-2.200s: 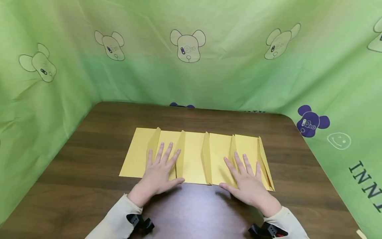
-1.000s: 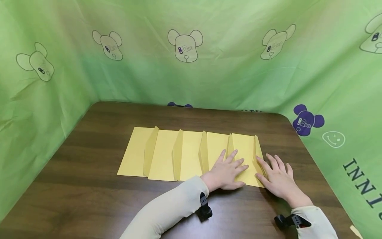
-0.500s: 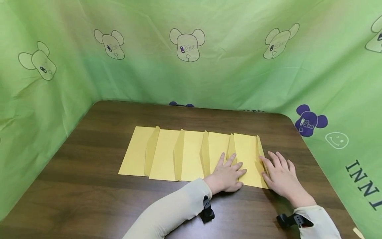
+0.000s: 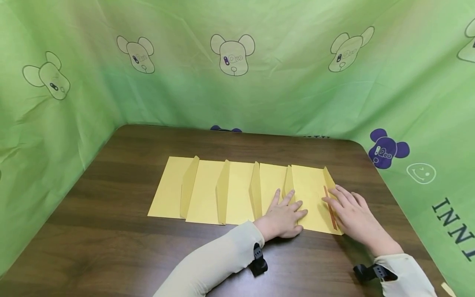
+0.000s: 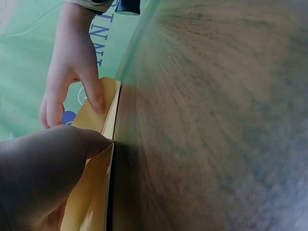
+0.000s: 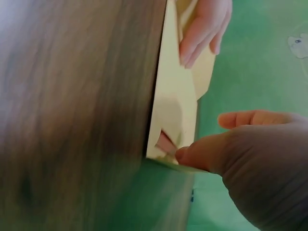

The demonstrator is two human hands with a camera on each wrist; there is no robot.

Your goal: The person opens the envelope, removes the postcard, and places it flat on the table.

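Observation:
Several yellow envelopes (image 4: 205,189) lie overlapped in a slanting row, their flaps standing up at the right sides. My left hand (image 4: 282,216) rests with spread fingers on the envelopes right of the middle. At the row's right end my right hand (image 4: 354,212) touches the flap (image 4: 328,178) of the last envelope (image 4: 309,198), which tilts outward to the right. A narrow reddish-brown strip (image 4: 330,210) shows along that flap's base. In the right wrist view, my thumb (image 6: 192,154) lies against the paper beside the reddish patch (image 6: 166,143); the far fingertips are partly hidden.
The envelopes lie on a dark wooden table (image 4: 92,243). A green curtain (image 4: 289,90) with bear prints surrounds the back and sides. A pale object (image 4: 448,289) sits at the lower right edge. Black wrist cameras are strapped over both sleeves.
My left hand has gone right along the row, then stayed there. The right hand has moved right to the end envelope; its flap now leans outward and the reddish strip has come into view.

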